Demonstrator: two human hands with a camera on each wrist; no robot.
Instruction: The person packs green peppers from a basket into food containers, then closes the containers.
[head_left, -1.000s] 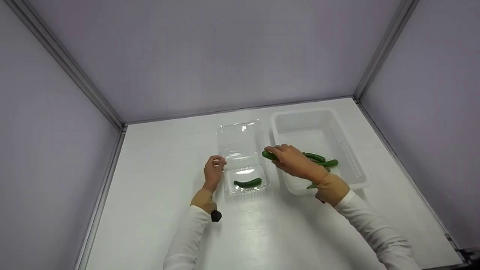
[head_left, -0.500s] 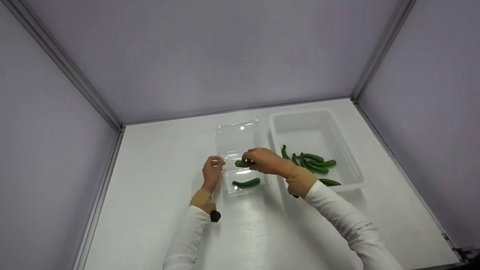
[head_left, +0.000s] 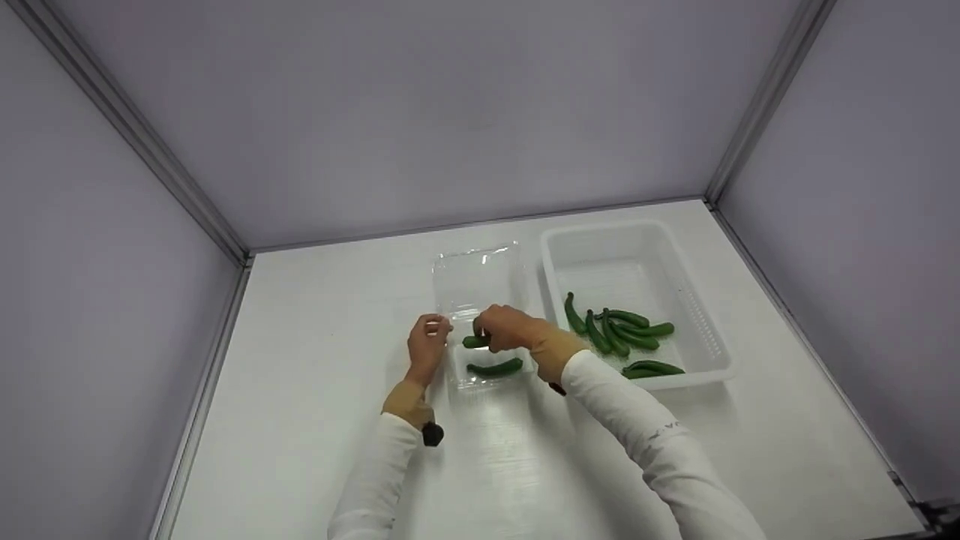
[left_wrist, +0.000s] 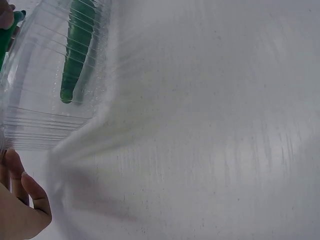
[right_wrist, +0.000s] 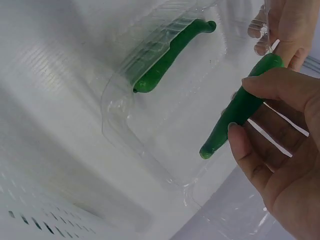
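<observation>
Currently the right hand [head_left: 508, 330] pinches one green cucumber [head_left: 475, 342] between thumb and fingers, held just over the base of the clear clamshell box [head_left: 491, 375]. Right wrist view shows it plainly: thumb [right_wrist: 260, 85] curled over the top, cucumber [right_wrist: 235, 114] tilted, lower tip above the tray floor, not yet down.

Left hand [head_left: 427, 346] is at the box's left edge near the hinge, fingers curled onto the plastic rim. Looks like it's steadying the box. Left wrist view only shows the fingertips [left_wrist: 20, 192] near the corner of the box [left_wrist: 45, 120], so exact grip there is unclear.

Progress, my read:
- one cucumber [head_left: 495, 368] already lies flat in the near half of the box
- second one is in hand, about to go in beside it, on its far side
- lid [head_left: 476, 281] is open, lying flat on the far side
- the rest is unpacked in the white basket [head_left: 705, 330] to the right

Counts:
- box: 1, open
- basket: 1
- cucumbers in box: 1
- cucumbers in hand: 1
- cucumbers in basket [head_left: 619, 330]: six as far as I can tell, some overlap
- total about 8

Everything sits on the white table [head_left: 315, 405].
</observation>
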